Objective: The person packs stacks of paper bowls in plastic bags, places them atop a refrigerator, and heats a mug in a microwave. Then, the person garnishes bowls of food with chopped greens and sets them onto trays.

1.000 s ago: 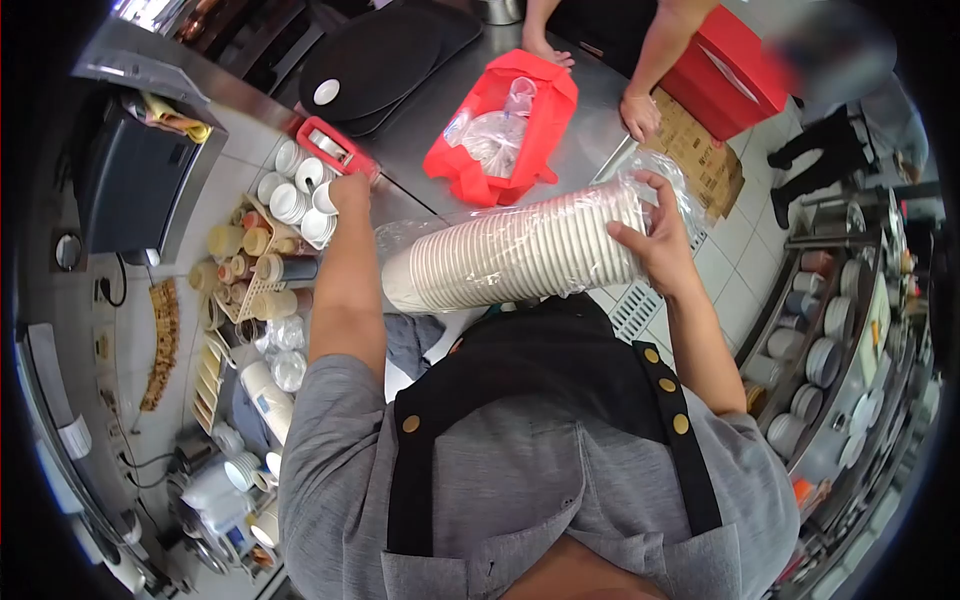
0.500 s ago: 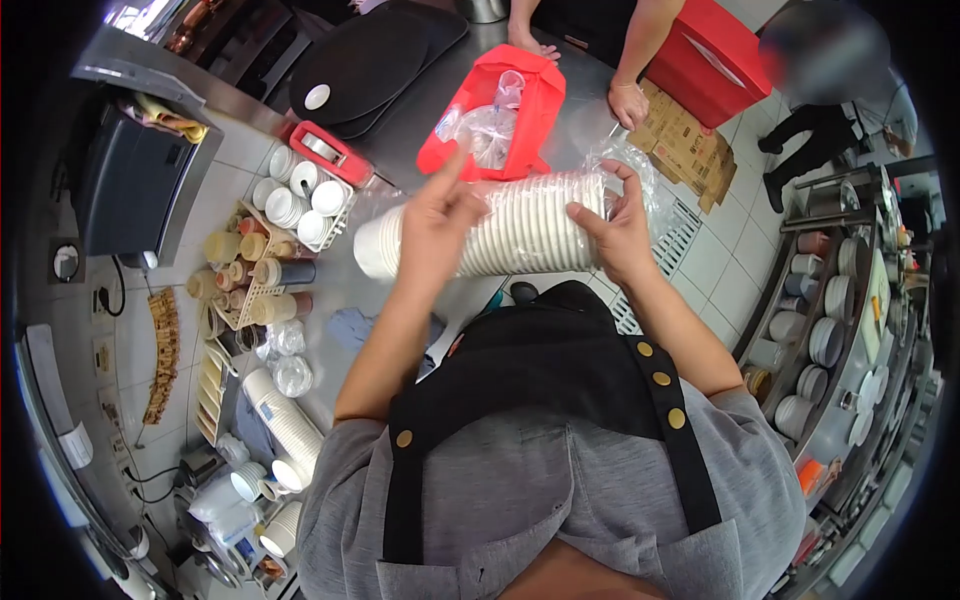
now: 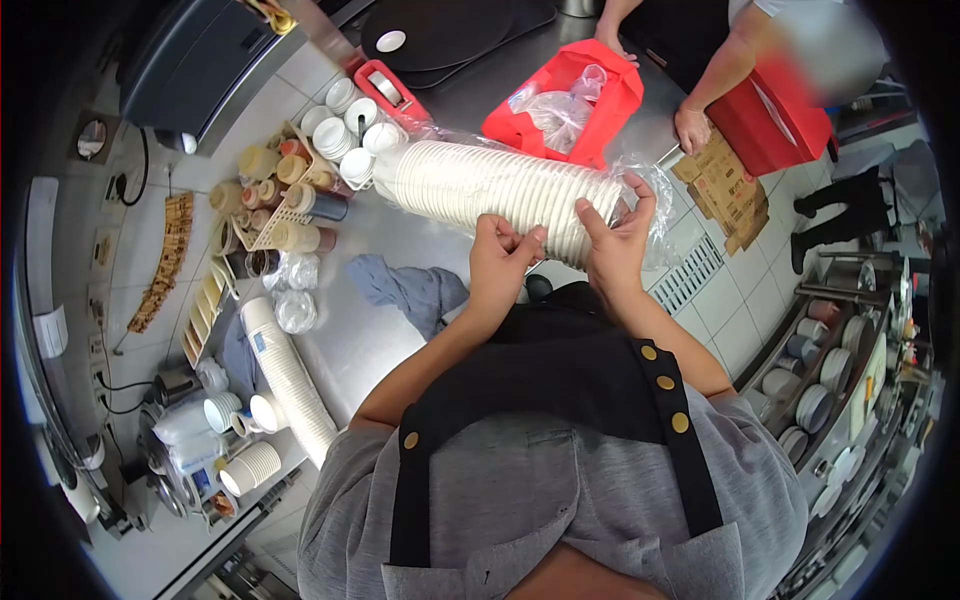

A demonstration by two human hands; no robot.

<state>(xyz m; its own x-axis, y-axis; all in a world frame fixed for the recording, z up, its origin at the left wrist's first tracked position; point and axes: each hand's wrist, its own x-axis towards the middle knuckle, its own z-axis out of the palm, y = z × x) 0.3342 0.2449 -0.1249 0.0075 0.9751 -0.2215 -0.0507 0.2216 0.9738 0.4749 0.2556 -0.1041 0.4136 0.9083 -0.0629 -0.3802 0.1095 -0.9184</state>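
Observation:
A long stack of white cups (image 3: 480, 190) in a clear plastic sleeve (image 3: 405, 185) is held up in front of my apron, tilted with its left end higher. My right hand (image 3: 618, 240) grips the right end, thumb on the near side and fingers around the loose plastic there. At the stack's lower edge, near the middle, my left hand (image 3: 503, 262) is closed with thumb and fingers pinched against the sleeve. Just beyond the stack stands a red bag (image 3: 612, 128) holding clear-wrapped items (image 3: 562, 115).
Another person's hand (image 3: 692, 128) rests on the metal table (image 3: 380, 330); their other hand touches the red bag. At left are a tape dispenser (image 3: 392, 90), white bowls (image 3: 335, 138), sauce bottles (image 3: 300, 236), a blue cloth (image 3: 405, 290) and another cup stack (image 3: 290, 375). Flattened cardboard (image 3: 725, 190) lies on the floor.
My left hand has come down from across the stack's left part to its lower edge. The stack's left end has tilted upward. My right hand keeps its grip, and the view has shifted.

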